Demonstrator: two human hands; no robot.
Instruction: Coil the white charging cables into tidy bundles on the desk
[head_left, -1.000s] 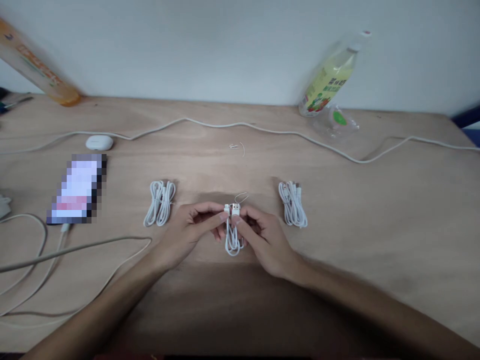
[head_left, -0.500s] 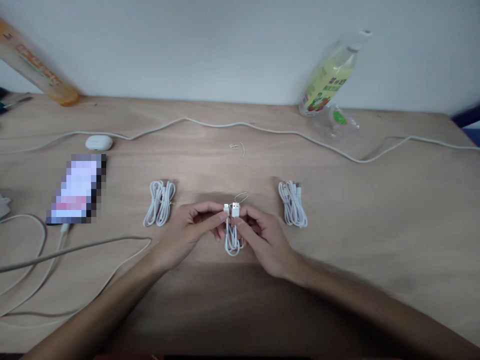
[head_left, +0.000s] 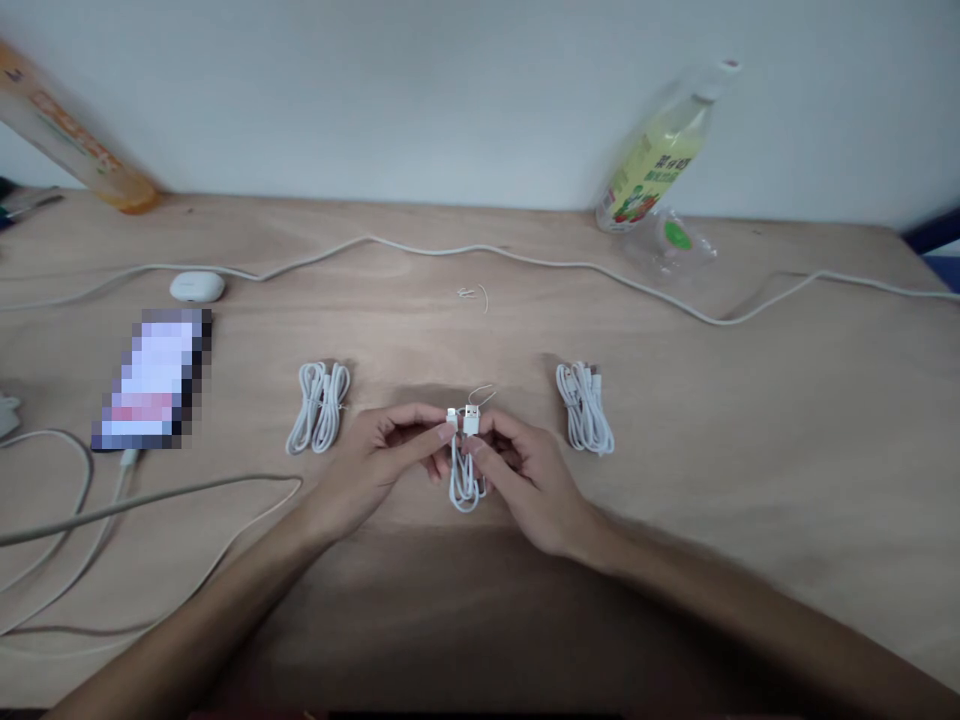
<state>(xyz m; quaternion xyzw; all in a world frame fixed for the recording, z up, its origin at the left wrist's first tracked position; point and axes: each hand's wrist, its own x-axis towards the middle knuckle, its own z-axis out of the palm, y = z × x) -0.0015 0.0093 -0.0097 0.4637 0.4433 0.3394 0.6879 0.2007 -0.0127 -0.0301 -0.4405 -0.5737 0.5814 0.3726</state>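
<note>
Orange bottle (head_left: 75,130): leans at the far-left back corner of the table (head_left: 750,480), against the wall.
Phone (head_left: 154,380): lies flat, with a small white case (head_left: 197,287) behind it and loose cords (head_left: 150,495) trailing from its near end.
Left coil (head_left: 319,407): a tied white cable lying just beside the left hand, apart from it.
Left hand (head_left: 375,465): thumb and forefinger are pinched on the top of the middle coil, the other fingers curled under.
Middle coil (head_left: 465,485): at the table's centre front, between both hands, plugs (head_left: 466,418) uppermost and loops towards the person. Whether it rests on the wood cannot be told.
Right hand (head_left: 525,475): fingertips are clamped on the same coil by the plugs.
Right coil (head_left: 585,407): lies just beyond the right hand, untouched.
Long cord (head_left: 480,250): runs across the table behind everything, with a small wire tie (head_left: 474,295) in front of it.
Yellow bottle (head_left: 656,150): stands tilted at the back right, with clear plastic (head_left: 675,245) at its foot.
</note>
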